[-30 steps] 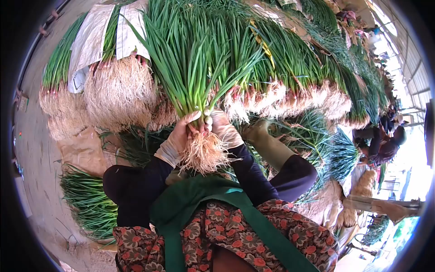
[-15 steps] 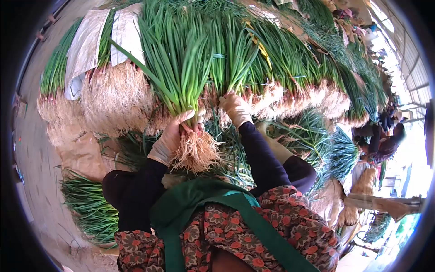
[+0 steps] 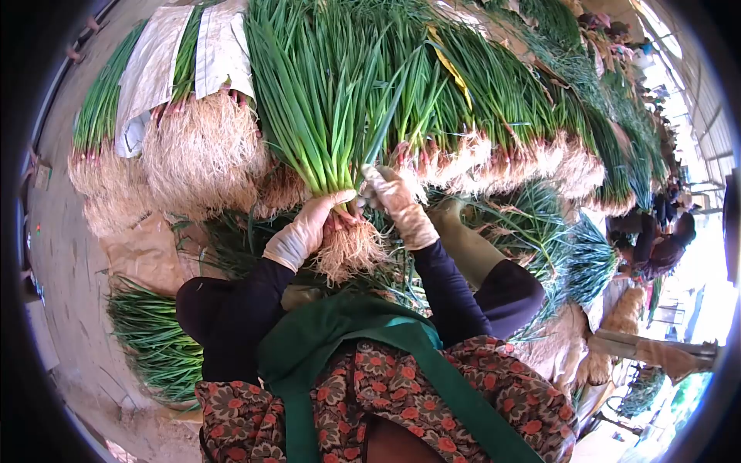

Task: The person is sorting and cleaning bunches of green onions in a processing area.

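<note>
The left hand [image 3: 312, 224], in a pale glove, is closed around the neck of a bunch of green onions [image 3: 324, 116], just above the roots [image 3: 351, 251], which hang below the fist toward the person's green apron [image 3: 347, 347]. The right hand [image 3: 394, 197], also gloved, is just beside it, with the fingers pinching at the white stems on the right side of the same bunch; if it holds a separate stalk I cannot tell. The leaves stand up and away from both hands.

In my judgement the bunch is already gathered to a good thickness, but I see no tie around it. Much work looks finished: beyond the hands lies a long row of stacked onions [image 3: 509, 147], roots turned toward the person. Loose onions [image 3: 540, 231] lie to the right of the right hand and wait for sorting, and a smaller pile [image 3: 150, 339] lies below the left elbow.

No real container is visible. Far left of the left hand, a white sack sheet [image 3: 162, 62] lies over some stacked bundles.
</note>
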The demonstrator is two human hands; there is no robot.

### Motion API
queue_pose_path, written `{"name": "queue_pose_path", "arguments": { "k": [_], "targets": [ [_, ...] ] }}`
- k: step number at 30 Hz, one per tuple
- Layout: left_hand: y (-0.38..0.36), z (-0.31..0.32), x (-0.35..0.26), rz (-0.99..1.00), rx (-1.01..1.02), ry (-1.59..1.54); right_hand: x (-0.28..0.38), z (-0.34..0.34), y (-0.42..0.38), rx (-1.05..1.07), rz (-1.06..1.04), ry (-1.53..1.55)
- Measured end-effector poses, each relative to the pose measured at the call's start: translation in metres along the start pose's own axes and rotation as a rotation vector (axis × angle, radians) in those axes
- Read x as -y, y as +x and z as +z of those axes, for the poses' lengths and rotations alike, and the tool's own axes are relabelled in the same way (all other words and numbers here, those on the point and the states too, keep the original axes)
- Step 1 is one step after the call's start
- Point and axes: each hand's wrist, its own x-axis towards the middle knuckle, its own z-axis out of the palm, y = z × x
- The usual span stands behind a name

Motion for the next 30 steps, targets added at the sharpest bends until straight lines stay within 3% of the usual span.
{"name": "queue_pose_path", "arguments": {
  "k": [1,2,5,6,7,9,10,12,14,15,17,20,22,24,27,28,30],
  "targets": [
    [0.003,-0.006,0.001,-0.003,-0.012,0.085,0.008,0.011,0.002,-0.017,0.062,0.039],
    [0.003,-0.009,0.000,-0.007,-0.026,0.167,-0.009,0.013,0.013,-0.103,-0.103,-0.074],
    [0.000,-0.006,0.000,0.038,-0.022,0.152,-0.059,0.002,0.028,-0.022,0.109,0.266],
    [0.000,-0.006,0.001,0.067,-0.009,0.093,-0.081,-0.001,0.023,0.006,0.091,0.250],
    [0.001,-0.007,0.001,0.094,0.004,0.034,-0.089,-0.003,0.009,0.036,-0.080,0.079],
    [-0.007,-0.004,-0.005,0.101,0.046,0.071,-0.074,0.005,0.002,0.160,0.105,0.381],
    [-0.003,-0.008,-0.002,0.094,0.066,0.071,-0.057,0.011,-0.007,0.182,0.089,0.573],
    [-0.001,-0.010,-0.003,0.051,0.058,0.117,-0.026,0.013,0.004,0.283,0.081,0.619],
    [-0.004,-0.010,-0.004,0.044,0.129,-0.016,-0.013,0.020,0.008,0.275,0.020,0.545],
    [-0.004,-0.010,-0.004,0.039,0.163,-0.084,-0.006,0.020,0.004,0.381,-0.009,0.579],
    [-0.002,-0.013,-0.004,0.102,0.295,-0.192,0.008,0.025,-0.015,0.325,-0.222,0.166],
    [-0.003,-0.014,-0.006,0.088,0.381,-0.299,-0.206,-0.031,0.085,0.315,-0.613,-0.366],
    [-0.004,-0.012,-0.011,0.084,0.370,-0.349,-0.117,-0.035,0.007,0.376,-0.309,-0.405],
    [-0.003,-0.014,-0.006,0.071,0.380,-0.382,-0.072,-0.046,-0.012,0.282,-0.291,-0.535],
    [-0.008,-0.001,-0.011,0.065,0.343,-0.337,-0.019,-0.059,0.017,-0.332,-0.316,-0.646],
    [-0.008,0.004,-0.012,0.110,0.380,-0.317,-0.026,-0.071,0.036,-0.437,-0.317,-0.688],
    [-0.010,0.006,-0.013,0.067,0.378,-0.285,-0.042,-0.083,0.067,-0.189,-0.483,-0.855]
  ]
}}
